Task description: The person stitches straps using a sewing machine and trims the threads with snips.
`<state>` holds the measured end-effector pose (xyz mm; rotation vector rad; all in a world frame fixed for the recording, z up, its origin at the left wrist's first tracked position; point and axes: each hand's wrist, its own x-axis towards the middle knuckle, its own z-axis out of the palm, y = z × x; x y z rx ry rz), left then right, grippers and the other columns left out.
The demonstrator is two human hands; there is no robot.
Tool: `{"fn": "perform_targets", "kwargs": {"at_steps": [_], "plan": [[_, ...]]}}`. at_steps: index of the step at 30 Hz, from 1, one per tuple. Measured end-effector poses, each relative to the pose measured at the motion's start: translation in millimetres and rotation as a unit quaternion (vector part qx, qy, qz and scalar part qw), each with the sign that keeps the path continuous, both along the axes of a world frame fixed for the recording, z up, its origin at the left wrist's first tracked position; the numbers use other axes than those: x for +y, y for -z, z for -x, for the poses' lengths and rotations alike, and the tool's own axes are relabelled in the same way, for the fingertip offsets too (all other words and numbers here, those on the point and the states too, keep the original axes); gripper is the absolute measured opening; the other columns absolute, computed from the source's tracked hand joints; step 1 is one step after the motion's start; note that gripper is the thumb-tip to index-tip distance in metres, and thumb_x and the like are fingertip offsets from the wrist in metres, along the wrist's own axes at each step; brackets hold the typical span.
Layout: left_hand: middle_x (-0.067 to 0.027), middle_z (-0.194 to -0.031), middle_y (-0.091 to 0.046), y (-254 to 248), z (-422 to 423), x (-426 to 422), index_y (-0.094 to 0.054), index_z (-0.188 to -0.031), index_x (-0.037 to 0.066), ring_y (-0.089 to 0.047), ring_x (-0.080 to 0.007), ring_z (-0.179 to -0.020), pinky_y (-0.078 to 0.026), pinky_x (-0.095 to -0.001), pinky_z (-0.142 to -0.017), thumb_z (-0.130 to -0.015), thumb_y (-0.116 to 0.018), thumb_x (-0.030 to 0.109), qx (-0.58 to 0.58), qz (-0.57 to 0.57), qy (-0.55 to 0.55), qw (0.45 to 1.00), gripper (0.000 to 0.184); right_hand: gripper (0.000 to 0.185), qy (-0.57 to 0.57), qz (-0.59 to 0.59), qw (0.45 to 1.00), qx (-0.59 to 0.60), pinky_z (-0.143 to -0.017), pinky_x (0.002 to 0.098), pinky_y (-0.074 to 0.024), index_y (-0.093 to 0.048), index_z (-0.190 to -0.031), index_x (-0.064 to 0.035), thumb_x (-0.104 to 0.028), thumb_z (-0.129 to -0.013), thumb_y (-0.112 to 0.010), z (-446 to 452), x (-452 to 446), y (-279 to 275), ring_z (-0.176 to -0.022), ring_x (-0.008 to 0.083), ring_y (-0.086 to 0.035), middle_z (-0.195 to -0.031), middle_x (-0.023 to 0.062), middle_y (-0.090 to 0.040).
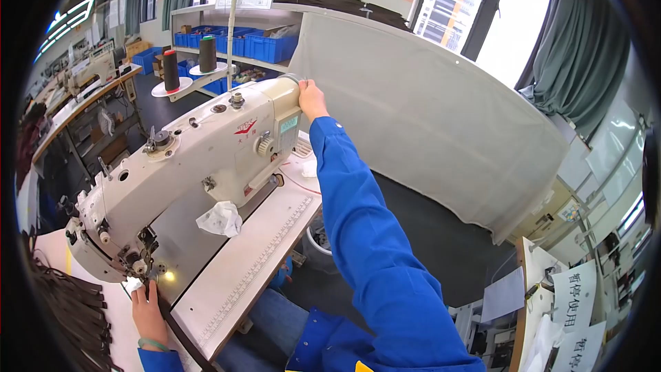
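My right hand [312,100] is closed around the rim of the handwheel [292,78] at the far end of a white industrial sewing machine [186,145]. Low on the left, my left hand [148,317] is by the needle and presser foot [140,262], its fingertips pressed against a dark strap [180,334]. That strap runs from under the presser foot, along the hand and over the table's near edge. Something small and white [132,284] shows beside the fingertips. The machine's lamp [169,276] lights this spot.
Many dark straps [72,310] lie heaped left of the machine. Crumpled white tissue [220,219] sits on the bed, near a ruler strip [255,269] along the table. Thread cones [171,72] stand behind. A white bin [320,238] is below the table's right edge.
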<state>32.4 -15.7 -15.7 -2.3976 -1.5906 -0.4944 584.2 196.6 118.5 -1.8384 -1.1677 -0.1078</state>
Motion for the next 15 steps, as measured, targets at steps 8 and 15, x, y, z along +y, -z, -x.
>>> {"fn": "perform_targets", "kwargs": {"at_steps": [8,15], "plan": [[-0.0142,-0.098,-0.054,1.7,10.4,9.4,-0.057,-0.11,0.001,-0.051,-0.031,-0.094,-0.046,-0.0373,-0.078,-0.075,-0.051,0.0,0.013,0.013,0.02,1.0,0.035,0.041,-0.007,-0.003,1.0,0.008,-0.085,0.0484,-0.043,-0.05,-0.112,-0.0043,-0.038,-0.095,-0.033,-0.5,-2.5,-0.9,-0.102,0.0414,-0.054,-0.106,0.0244,-0.059],[-0.0149,-0.1,-0.057,6.9,9.5,9.1,-0.056,-0.108,-0.002,-0.053,-0.0307,-0.092,-0.047,-0.0388,-0.076,-0.074,-0.052,-0.004,-0.028,-0.066,0.035,0.997,0.035,0.042,-0.011,0.0,1.0,0.016,-0.086,0.048,-0.0429,-0.049,-0.114,-0.0046,-0.039,-0.095,-0.033,-0.4,-0.2,1.5,-0.103,0.041,-0.054,-0.108,0.0242,-0.059]]}}
